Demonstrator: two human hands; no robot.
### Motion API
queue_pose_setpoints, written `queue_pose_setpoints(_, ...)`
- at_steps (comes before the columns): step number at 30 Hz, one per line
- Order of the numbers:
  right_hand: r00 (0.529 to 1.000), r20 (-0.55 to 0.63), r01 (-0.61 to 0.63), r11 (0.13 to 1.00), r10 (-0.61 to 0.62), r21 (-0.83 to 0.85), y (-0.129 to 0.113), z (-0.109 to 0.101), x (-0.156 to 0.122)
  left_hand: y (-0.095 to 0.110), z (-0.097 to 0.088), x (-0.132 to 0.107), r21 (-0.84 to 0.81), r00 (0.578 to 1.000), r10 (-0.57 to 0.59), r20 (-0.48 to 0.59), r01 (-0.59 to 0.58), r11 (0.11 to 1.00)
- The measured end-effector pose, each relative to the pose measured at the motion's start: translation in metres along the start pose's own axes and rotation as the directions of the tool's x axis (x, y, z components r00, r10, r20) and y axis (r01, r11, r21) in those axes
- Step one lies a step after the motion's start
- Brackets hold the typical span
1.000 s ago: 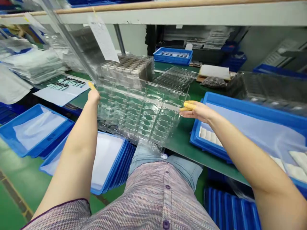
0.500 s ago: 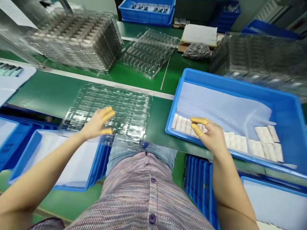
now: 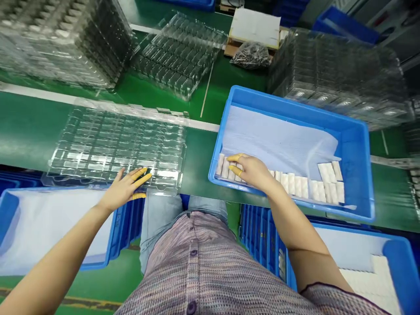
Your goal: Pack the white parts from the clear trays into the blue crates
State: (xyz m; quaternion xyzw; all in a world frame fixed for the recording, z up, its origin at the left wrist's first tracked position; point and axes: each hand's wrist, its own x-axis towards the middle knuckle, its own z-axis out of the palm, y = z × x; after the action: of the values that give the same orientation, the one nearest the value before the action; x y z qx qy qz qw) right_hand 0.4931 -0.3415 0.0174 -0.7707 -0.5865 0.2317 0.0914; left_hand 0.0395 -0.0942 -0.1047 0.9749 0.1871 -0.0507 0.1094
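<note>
Blister tray (image 3: 114,144) lies at my nine o'clock, its cavities apparently empty, my left hand (image 3: 126,188) spread open over its near edge, while my right hand (image 3: 252,170) curls onto white blocks (image 3: 295,186) in the blue bin (image 3: 295,103) at three o'clock, grip unclear.

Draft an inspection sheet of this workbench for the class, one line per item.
Surface: green bench with a white strip along it.
Job's things: clear plastic blister tray lying flat; white pieces in rows in a blue bin on a pale blue sheet.
Clutter: stacked clear trays; bag of dark parts; white paper stack.
Hands: left hand open at the tray's near edge; right hand in the bin on the white pieces; yellow finger cots on fingertips.
Cables: nothing seen.
Surroundings: stacked blue bins beside the person's legs; white-lined bin lower left.
</note>
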Motion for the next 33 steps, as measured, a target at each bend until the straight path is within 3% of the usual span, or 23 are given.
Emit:
queue_pose_setpoints(3,0.996,-0.035,-0.084,0.993,0.081,-0.089,-0.006,0.001,0.017,-0.011,-0.010,0.022,0.002,1.000,0.001,0.012,-0.001,1.000)
queue_pose_setpoints(7,0.991,-0.102,-0.084,0.996,0.084,0.001,-0.001,0.009,0.027,-0.018,-0.014,0.040,0.050,1.000,0.014,-0.008,-0.014,0.999)
queue_pose_setpoints(18,0.992,-0.059,-0.118,0.984,0.111,-0.132,0.001,0.032,0.043,-0.013,-0.014,0.046,0.043,0.990,0.020,-0.137,-0.015,0.999)
queue_pose_setpoints(23,0.993,-0.105,-0.060,0.995,0.052,-0.078,0.012,0.041,0.048,-0.010,-0.016,0.057,0.017,0.988,-0.018,-0.152,0.021,1.000)
queue_pose_setpoints(28,0.981,-0.175,0.092,0.994,-0.082,0.051,0.024,0.038,0.061,-0.004,-0.016,0.057,-0.050,0.987,-0.043,-0.154,0.035,0.998)
queue_pose_setpoints(33,0.983,-0.141,0.145,0.970,-0.118,0.197,0.027,0.038,0.066,0.011,-0.023,0.039,-0.175,0.929,-0.173,-0.328,0.120,0.977)
